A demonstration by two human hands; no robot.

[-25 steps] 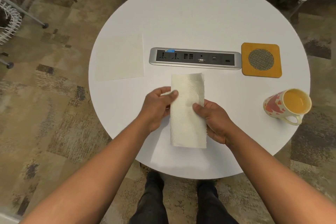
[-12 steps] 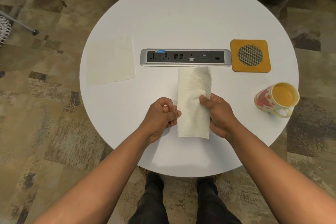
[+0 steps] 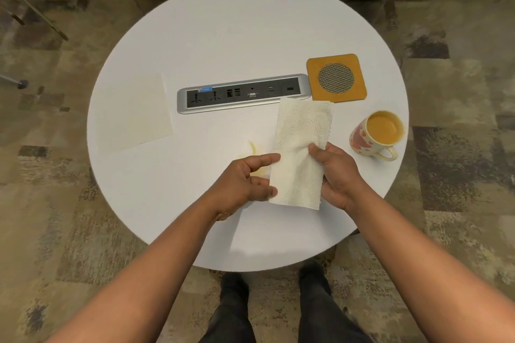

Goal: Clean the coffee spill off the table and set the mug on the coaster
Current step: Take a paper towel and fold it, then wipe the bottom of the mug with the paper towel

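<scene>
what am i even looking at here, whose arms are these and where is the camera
No machine here: a person wears one camera on the head, looking down at their own arms. The right hand grips a folded paper towel; the left hand touches its edge. They stand at a round white table. On it lie a pale coffee spill beside the towel, a full mug, an orange coaster with nothing on it, a socket strip and a paper sheet.
</scene>
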